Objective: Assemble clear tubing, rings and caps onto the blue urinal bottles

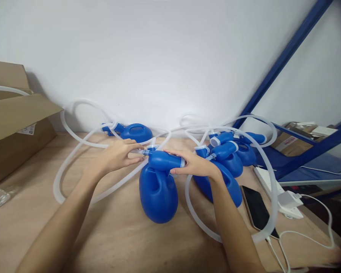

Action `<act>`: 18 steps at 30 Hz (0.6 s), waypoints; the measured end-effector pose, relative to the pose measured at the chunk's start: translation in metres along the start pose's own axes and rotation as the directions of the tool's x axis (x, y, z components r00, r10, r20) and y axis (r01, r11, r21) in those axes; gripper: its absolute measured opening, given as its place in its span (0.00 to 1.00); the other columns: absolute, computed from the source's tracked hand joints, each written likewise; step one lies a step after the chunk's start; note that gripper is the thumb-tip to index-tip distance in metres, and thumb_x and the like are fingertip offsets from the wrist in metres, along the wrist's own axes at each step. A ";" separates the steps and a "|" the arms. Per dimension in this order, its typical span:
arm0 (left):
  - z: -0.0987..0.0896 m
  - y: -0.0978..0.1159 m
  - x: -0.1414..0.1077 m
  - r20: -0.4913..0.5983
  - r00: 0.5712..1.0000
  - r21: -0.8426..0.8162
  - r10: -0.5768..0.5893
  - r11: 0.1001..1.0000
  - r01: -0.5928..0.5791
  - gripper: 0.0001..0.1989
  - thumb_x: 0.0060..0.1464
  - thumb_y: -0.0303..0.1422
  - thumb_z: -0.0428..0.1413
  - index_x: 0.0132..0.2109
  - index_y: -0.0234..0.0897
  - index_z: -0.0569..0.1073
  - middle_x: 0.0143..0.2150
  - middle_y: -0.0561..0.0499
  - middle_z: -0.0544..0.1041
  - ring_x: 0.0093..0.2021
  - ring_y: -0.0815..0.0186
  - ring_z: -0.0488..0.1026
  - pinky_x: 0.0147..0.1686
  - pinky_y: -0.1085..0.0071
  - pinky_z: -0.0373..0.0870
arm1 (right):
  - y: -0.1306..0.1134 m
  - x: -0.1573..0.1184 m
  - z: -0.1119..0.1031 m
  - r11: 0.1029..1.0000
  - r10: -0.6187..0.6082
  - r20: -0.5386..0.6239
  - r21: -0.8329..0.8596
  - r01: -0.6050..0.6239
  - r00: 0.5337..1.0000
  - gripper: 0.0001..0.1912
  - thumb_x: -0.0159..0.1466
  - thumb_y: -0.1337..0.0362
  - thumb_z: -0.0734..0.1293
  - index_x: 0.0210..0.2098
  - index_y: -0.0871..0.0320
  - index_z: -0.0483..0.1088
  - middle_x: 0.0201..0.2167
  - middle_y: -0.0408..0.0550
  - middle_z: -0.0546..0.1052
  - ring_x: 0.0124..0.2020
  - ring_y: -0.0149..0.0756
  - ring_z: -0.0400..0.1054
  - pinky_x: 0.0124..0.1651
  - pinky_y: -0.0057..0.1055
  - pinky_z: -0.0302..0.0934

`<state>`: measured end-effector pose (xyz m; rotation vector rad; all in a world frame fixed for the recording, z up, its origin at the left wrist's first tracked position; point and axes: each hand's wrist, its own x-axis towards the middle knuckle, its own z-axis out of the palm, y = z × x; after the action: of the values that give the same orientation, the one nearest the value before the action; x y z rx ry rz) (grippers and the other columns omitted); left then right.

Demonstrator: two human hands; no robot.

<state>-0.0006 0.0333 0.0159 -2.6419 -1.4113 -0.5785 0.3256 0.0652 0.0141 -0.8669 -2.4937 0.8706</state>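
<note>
A blue cup (pixel 165 160) lay crosswise over a jug (pixel 159 199) on a table (pixel 116 237), its long axis running left to right — the left hand (pixel 121 153) pinched the tube (pixel 136 151) at its narrow tip, while the right hand (pixel 193 163), equally near, held the wide, white-rimmed end between thumb and fingers. No writing showed on cup or jug; labels on the box (pixel 19 151) at left and a carton (pixel 280 147) beyond the blue frame (pixel 284 62) at right were too small to read.
</note>
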 end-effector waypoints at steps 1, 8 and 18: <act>0.004 0.002 0.001 -0.038 0.998 0.021 0.058 0.998 -0.057 0.24 0.68 0.51 0.52 0.56 0.41 0.80 0.49 0.45 0.83 0.46 0.56 0.80 0.45 0.63 0.73 | 0.002 0.000 -0.001 1.000 0.007 0.005 0.002 -0.007 1.000 0.43 0.61 0.45 0.76 0.71 0.47 0.64 0.71 0.48 0.68 0.72 0.55 0.61 0.75 0.53 0.54; 0.016 0.016 -0.003 -0.221 0.937 0.178 0.271 0.956 -0.234 0.16 0.72 0.39 0.50 0.53 0.38 0.79 0.53 0.43 0.83 0.50 0.57 0.82 0.47 0.64 0.79 | 0.010 0.001 -0.002 0.999 0.027 0.020 0.022 -0.027 0.999 0.39 0.65 0.46 0.73 0.72 0.47 0.63 0.70 0.49 0.69 0.70 0.54 0.64 0.70 0.50 0.61; 0.031 0.014 -0.001 -0.053 0.978 0.264 0.200 0.948 -0.179 0.26 0.72 0.25 0.35 0.57 0.35 0.77 0.56 0.34 0.81 0.51 0.53 0.81 0.44 0.60 0.81 | 0.023 0.004 0.000 0.999 -0.007 -0.066 0.051 0.010 0.998 0.34 0.66 0.52 0.73 0.69 0.48 0.67 0.68 0.48 0.72 0.67 0.54 0.68 0.69 0.53 0.62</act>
<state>0.0194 0.0322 -0.0118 -2.4796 -1.1091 -0.4391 0.3328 0.0817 0.0000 -0.8538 -2.4064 0.8840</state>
